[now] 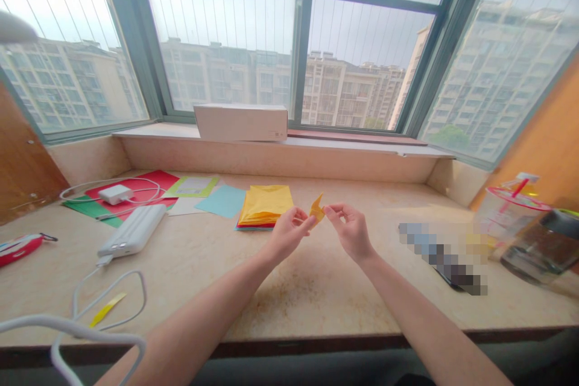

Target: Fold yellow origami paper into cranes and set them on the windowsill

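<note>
A small folded paper (316,210), orange-yellow, is held up above the middle of the desk (316,289), between the two hands. The left hand (287,232) has it pinched from the left, its grip closed on the lower edge with thumb and forefinger. The right hand (350,229) meets it from the other side, its grip also closed down to the fingertips on the paper's right edge, the other fingers curled loosely.

Just behind the hands lies a stack of coloured paper (265,205) with a yellow sheet on top, and beside it a light blue sheet (224,200). Further left a white power bank (133,230) lies near a charger (115,194) on a red sheet (154,184). Well off to the right stand a cup (506,211) with a pink lid and a glass jar (543,247). A white box (240,122) sits on the windowsill (362,143).
</note>
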Motion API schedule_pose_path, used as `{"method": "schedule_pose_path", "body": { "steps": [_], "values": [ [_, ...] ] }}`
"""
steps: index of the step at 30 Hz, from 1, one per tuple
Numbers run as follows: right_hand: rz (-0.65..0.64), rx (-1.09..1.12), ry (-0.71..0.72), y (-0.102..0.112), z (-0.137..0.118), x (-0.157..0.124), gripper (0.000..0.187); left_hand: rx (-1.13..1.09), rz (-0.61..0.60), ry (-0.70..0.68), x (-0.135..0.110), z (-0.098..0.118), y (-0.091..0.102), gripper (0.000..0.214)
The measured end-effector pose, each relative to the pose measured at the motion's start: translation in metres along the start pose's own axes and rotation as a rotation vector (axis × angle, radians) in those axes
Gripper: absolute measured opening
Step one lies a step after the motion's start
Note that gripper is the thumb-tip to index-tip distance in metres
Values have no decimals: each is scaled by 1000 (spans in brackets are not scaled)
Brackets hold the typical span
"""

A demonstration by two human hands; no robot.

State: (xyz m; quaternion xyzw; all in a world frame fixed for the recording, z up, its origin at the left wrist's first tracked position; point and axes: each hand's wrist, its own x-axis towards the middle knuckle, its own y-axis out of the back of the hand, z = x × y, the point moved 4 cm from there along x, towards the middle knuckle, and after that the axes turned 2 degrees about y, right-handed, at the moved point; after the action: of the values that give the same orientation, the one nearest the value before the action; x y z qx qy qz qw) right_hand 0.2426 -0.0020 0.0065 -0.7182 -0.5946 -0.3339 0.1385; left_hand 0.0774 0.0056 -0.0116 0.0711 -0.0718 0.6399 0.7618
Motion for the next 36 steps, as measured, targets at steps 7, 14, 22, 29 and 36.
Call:
{"method": "schedule_pose_path", "body": {
  "steps": [7,14,22,29,36],
  "values": [
    [-154,80,117,-3,-14,-4,28,-124,-90,-5,0,7,-3,39],
    [-133,130,-5,-4,-2,1,28,-165,-135,-37,1,10,-2,32],
    [-206,360,-277,-6,10,3,38,-147,-108,-44,3,8,2,28],
    [-76,587,-320,0,12,7,30,-139,-125,-12,3,9,2,30],
    [44,800,-385,4,13,10,30,-150,-127,-3,2,14,3,30]
  ]
}}
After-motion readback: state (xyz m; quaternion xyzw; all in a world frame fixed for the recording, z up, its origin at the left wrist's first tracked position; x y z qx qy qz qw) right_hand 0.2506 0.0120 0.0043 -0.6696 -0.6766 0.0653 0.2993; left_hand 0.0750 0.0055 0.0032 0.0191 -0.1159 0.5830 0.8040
